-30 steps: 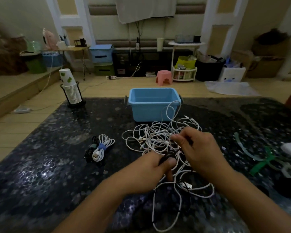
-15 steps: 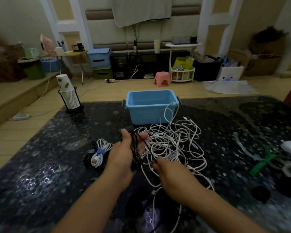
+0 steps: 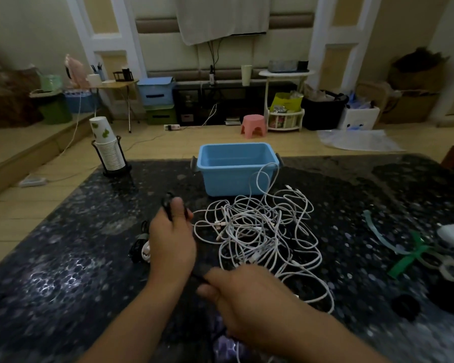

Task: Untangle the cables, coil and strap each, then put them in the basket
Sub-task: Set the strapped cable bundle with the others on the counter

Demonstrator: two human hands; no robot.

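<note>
— So, where do your hands sit?
— Your left hand (image 3: 172,238) grips a black cable (image 3: 168,203); your right hand (image 3: 243,294) pinches its other stretch.
— And the rest?
— White cables (image 3: 262,231) lie tangled on the tabletop (image 3: 63,258), just before the empty basket (image 3: 236,169). Coiled cables (image 3: 140,247) lie behind your left hand.

Basket (image 3: 237,176) blue – cables (image 3: 262,231) white; table (image 3: 63,271) speckled, seemingly black.

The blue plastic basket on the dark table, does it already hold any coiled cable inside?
No. The blue plastic basket shows only its bare inside, and the tangled white cables lie on the table in front of it.
</note>
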